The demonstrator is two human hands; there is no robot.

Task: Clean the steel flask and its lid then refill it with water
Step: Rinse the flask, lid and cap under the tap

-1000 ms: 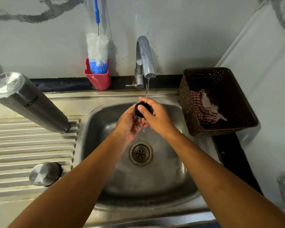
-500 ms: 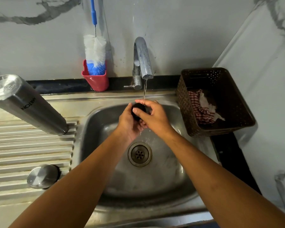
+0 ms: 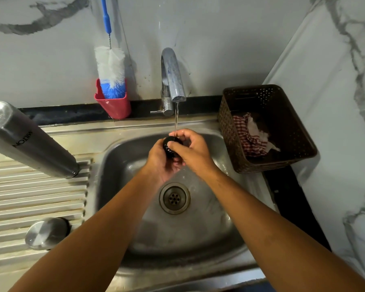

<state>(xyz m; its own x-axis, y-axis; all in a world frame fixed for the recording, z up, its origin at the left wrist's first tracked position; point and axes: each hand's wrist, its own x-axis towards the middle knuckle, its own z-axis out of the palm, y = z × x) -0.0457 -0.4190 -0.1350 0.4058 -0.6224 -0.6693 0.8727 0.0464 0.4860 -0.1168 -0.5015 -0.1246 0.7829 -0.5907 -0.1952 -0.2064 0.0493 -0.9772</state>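
Over the sink basin (image 3: 209, 232), my left hand (image 3: 159, 161) and my right hand (image 3: 193, 150) together hold a small black ribbed stopper (image 3: 169, 146) of the flask lid. A thin stream of water (image 3: 176, 118) from the tap (image 3: 171, 79) falls onto the stopper. The steel flask (image 3: 27, 140) stands upside down on the ribbed drainboard (image 3: 36, 199) at the left. Nearer to me on the same drainboard lies a round steel cap (image 3: 46, 232).
A blue and white bottle brush (image 3: 111, 70) stands in a red holder (image 3: 114, 106) against the marble wall. Right of the sink, a brown perforated basket (image 3: 282, 163) holds a red checked cloth (image 3: 250, 135). The drain (image 3: 174, 198) is in the basin's middle.
Both hands have kept turning and rubbing the black stopper under the water; the right hand's fingers now curl more over its top. The view has shifted slightly.
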